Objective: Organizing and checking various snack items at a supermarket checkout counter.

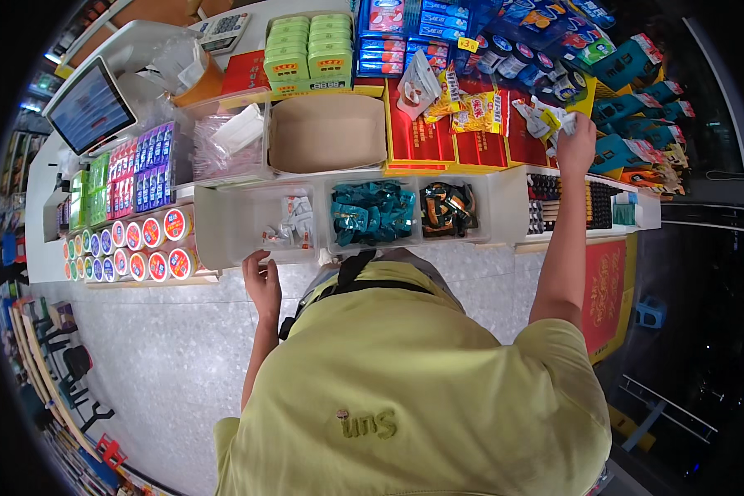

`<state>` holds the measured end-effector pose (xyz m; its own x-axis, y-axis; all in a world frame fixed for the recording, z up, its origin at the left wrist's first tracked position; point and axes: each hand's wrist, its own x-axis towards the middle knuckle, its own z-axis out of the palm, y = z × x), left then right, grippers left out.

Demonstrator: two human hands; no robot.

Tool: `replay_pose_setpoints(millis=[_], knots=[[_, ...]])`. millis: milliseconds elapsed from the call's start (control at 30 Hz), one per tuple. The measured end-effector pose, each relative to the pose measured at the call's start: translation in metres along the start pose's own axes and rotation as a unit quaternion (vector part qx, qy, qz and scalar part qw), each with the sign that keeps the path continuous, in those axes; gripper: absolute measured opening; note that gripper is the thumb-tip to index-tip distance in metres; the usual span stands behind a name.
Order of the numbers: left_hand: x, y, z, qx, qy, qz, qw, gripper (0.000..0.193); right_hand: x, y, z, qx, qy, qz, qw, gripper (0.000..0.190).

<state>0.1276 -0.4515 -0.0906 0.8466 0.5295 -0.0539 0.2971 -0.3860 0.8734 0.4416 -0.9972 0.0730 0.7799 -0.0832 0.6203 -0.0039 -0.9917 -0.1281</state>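
Observation:
At the upper right, my right hand (576, 144) has its fingers at a pile of small white packets (540, 119) on the red boxes; whether it grips one is hidden. My left hand (263, 279) hangs with fingers apart beside the front edge of a clear plastic bin (239, 226), touching no packet. In that bin lie several white packets (297, 217). To its right, one bin holds teal wrapped packets (373, 211) and another holds dark brown and orange ones (449, 208). Yellow snack bags (480, 113) and a whitish pouch (418, 85) rest on the red and yellow boxes (421, 146).
An open cardboard box (327, 133) stands behind the bins, beside a clear container of plastic wrappers (229, 139). Green tins (307, 53), blue gum packs and round tubs (177, 224) crowd the counter. A tablet screen (92, 105) stands at the left. Teal bags (620, 152) hang at the right.

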Motion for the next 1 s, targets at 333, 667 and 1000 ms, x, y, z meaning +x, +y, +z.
replay_pose_setpoints(millis=[333,667,1000], knots=[[-0.007,0.003,0.008,-0.013,0.027,0.003,1.0,0.02,0.003,0.001,0.039,0.036,-0.099,-0.056,0.993,0.061],[-0.007,0.009,0.005,0.012,0.023,0.006,1.0,0.019,0.017,0.021,0.026,0.054,-0.176,-0.031,0.982,0.08],[-0.008,0.005,0.003,0.001,0.029,0.0,1.0,0.022,0.025,-0.002,-0.009,-0.028,-0.212,-0.083,0.973,0.065]])
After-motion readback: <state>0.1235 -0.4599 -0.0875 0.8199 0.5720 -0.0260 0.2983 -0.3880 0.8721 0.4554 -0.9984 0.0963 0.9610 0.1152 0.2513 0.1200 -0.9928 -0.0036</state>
